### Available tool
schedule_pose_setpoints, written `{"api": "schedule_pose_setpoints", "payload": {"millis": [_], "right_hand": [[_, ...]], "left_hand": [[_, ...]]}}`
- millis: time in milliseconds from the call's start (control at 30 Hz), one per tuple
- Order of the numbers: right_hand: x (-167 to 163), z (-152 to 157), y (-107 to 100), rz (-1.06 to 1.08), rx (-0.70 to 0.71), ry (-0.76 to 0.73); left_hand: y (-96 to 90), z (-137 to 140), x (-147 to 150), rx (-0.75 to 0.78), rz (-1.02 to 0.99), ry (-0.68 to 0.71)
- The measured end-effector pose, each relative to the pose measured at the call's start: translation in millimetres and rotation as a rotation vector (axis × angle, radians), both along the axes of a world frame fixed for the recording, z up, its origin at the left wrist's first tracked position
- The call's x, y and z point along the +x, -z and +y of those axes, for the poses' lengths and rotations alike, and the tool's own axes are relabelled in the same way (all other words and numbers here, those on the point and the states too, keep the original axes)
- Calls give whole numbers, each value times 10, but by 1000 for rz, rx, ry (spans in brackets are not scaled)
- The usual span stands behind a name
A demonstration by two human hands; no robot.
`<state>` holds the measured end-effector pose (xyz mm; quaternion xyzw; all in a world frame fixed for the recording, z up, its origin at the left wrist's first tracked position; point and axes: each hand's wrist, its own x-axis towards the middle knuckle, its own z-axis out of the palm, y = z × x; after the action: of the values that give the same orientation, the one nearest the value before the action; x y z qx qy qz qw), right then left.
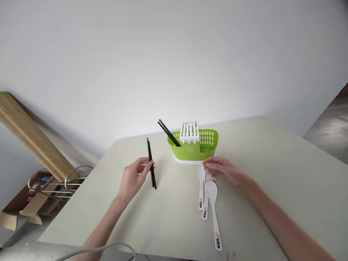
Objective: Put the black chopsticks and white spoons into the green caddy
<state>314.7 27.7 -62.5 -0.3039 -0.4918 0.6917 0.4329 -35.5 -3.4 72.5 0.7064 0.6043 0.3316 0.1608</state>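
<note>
My left hand [137, 174] is closed on a pair of black chopsticks [151, 165], held nearly upright above the table. My right hand [224, 169] has its fingers curled at the bowls of white spoons, thumb and fingertips close together; whether a spoon is between them I cannot make out. Two spoons lie partly overlapping, a left spoon [201, 181] and a middle spoon [206, 203], its bowl partly hidden by my fingers. Nearer to me lies a third spoon [214, 206]. Behind them stands a green utensil basket [190, 152] with a white slatted piece [189, 132] on top.
More black chopsticks [168, 133] lean out of the basket's left compartment. A pale table [168, 217] meets the wall behind. A grey cable [108, 247] crosses the front edge. At the left are a metal rack [62, 185], a bamboo mat [35, 134] and an open cardboard box [35, 210].
</note>
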Motion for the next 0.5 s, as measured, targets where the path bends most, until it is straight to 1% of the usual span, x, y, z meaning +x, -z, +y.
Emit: {"api": "schedule_pose_setpoints", "payload": {"millis": [100,233,367,500], "right_hand": [[0,2,9,-4,2,-1],[0,-3,7,-1,-5,-5],[3,-12,-6,-9,-1,1],[5,-19,-21,-10,-8,-1]], "left_hand": [[77,-72,15,28,-136,16],[212,-138,28,91,-236,27],[307,-170,25,139,-283,34],[348,-196,33,143,-300,30]]}}
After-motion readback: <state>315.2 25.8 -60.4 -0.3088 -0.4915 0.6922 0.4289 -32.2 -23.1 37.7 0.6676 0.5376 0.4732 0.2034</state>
